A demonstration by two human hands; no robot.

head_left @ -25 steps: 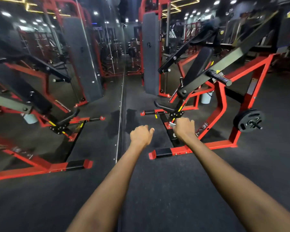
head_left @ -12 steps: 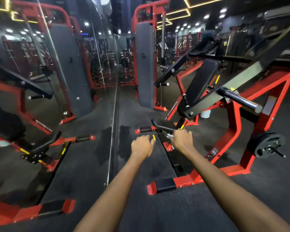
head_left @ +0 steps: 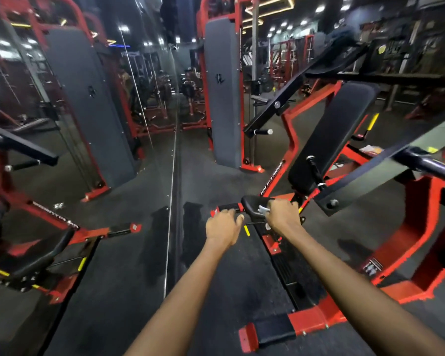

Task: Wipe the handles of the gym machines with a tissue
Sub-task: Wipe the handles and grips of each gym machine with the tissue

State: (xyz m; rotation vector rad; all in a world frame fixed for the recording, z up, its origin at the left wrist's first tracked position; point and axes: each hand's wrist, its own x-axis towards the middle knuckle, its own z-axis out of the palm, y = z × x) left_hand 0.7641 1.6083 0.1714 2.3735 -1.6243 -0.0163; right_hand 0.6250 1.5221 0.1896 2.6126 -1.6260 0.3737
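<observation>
The right hand (head_left: 283, 214) has come forward to the low black seat (head_left: 254, 205) of the red plate-loaded machine (head_left: 419, 242), which sat well beyond the hands a second ago and now fills the right half of the view as the person has walked in. The fingers of that hand are curled round a crumpled white tissue (head_left: 263, 209), a scrap of which shows at the knuckles, and the tissue lies against the near edge of the seat pad. The left hand (head_left: 222, 226) hangs just to the left, over the dark rubber floor (head_left: 216, 291), its fingers loosely curled and holding nothing, not touching the machine.

The approach looks finished, then, and wiping seems about to begin, but at the seat, not at a grip. The handles proper look untouched: one black bar with a pale end cap (head_left: 261, 131) juts out farther back beside the grey weight-stack guard (head_left: 222, 93), and a thick dark bar (head_left: 432, 164) crosses the right edge, higher and nearer. Both are apart from the tissue. I judge the task barely started on this machine; the tissue has to go up to those bars. A mirror wall (head_left: 75, 124) on the left doubles the equipment.
</observation>
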